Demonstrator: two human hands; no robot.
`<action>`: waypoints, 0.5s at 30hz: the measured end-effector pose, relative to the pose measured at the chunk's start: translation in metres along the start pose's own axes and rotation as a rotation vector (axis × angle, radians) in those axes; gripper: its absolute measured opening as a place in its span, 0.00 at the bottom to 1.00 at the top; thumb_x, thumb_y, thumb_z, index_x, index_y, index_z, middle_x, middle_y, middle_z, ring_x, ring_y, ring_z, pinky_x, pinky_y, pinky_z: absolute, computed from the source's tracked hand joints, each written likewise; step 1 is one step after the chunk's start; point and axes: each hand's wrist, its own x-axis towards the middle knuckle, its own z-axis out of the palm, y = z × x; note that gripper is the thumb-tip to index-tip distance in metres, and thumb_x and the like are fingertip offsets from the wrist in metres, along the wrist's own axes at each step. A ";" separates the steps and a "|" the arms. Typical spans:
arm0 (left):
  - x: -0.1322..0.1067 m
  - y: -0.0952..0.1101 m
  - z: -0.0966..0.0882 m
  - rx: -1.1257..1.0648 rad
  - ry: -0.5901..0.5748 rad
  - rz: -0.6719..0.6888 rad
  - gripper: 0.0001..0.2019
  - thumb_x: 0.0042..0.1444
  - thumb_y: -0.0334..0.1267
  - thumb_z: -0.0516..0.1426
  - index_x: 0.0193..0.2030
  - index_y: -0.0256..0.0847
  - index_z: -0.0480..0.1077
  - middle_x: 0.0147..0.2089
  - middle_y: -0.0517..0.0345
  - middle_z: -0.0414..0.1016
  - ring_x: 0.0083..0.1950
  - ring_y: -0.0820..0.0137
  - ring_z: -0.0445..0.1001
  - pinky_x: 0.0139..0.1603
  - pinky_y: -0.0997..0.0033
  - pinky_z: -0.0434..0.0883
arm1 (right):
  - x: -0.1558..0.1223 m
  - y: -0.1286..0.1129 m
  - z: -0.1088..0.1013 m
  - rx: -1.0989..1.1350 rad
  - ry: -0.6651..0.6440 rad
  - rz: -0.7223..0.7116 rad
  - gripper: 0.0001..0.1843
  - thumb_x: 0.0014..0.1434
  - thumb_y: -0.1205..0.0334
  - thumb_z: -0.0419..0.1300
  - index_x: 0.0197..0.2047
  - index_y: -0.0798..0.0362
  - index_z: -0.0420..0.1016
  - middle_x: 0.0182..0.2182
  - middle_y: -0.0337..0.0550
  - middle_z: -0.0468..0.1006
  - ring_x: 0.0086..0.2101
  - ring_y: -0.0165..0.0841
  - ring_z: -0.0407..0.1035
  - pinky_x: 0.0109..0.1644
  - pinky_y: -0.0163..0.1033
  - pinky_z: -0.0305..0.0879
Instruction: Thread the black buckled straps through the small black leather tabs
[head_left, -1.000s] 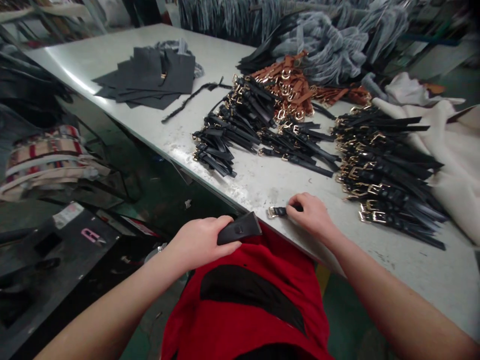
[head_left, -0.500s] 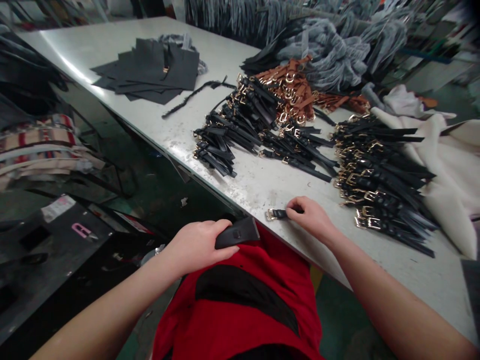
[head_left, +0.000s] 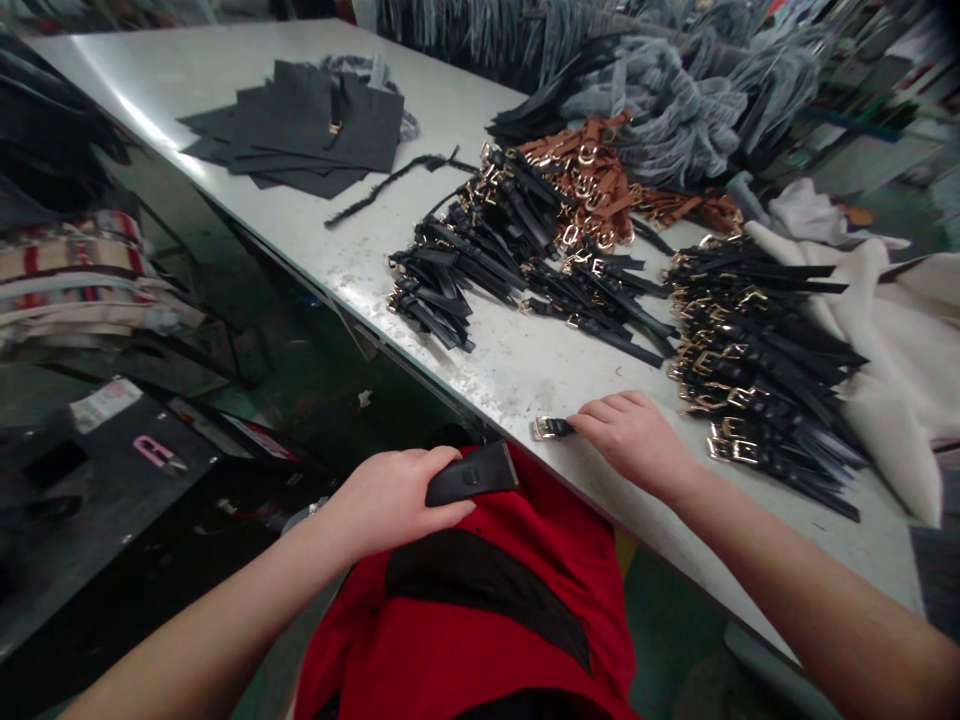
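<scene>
My left hand (head_left: 390,500) is closed around a flat black leather piece (head_left: 474,473) held just below the table's near edge, over my red garment. My right hand (head_left: 636,437) lies on the white table (head_left: 517,375) near its front edge, fingers together over a short black strap with a gold buckle (head_left: 550,428); only the buckle end shows past my fingertips. A pile of black buckled straps (head_left: 757,350) lies just right of that hand.
More black straps (head_left: 487,255) are heaped mid-table, brown straps (head_left: 589,180) behind them. Dark flat cut pieces (head_left: 307,135) lie far left, white cloth (head_left: 892,330) at right, grey bundles (head_left: 675,110) at the back. Striped webbing (head_left: 82,280) and a dark bench sit left of the table.
My right hand has flattened over the short strap, where earlier it pinched it. My left hand keeps its hold on the leather piece. The view has shifted slightly.
</scene>
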 end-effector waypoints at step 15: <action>-0.007 -0.004 0.003 -0.028 0.018 0.023 0.22 0.51 0.55 0.49 0.50 0.48 0.63 0.44 0.57 0.74 0.42 0.65 0.72 0.40 0.70 0.66 | 0.009 0.002 0.006 -0.043 -0.099 -0.049 0.09 0.56 0.69 0.48 0.30 0.53 0.69 0.28 0.43 0.70 0.28 0.31 0.62 0.31 0.37 0.50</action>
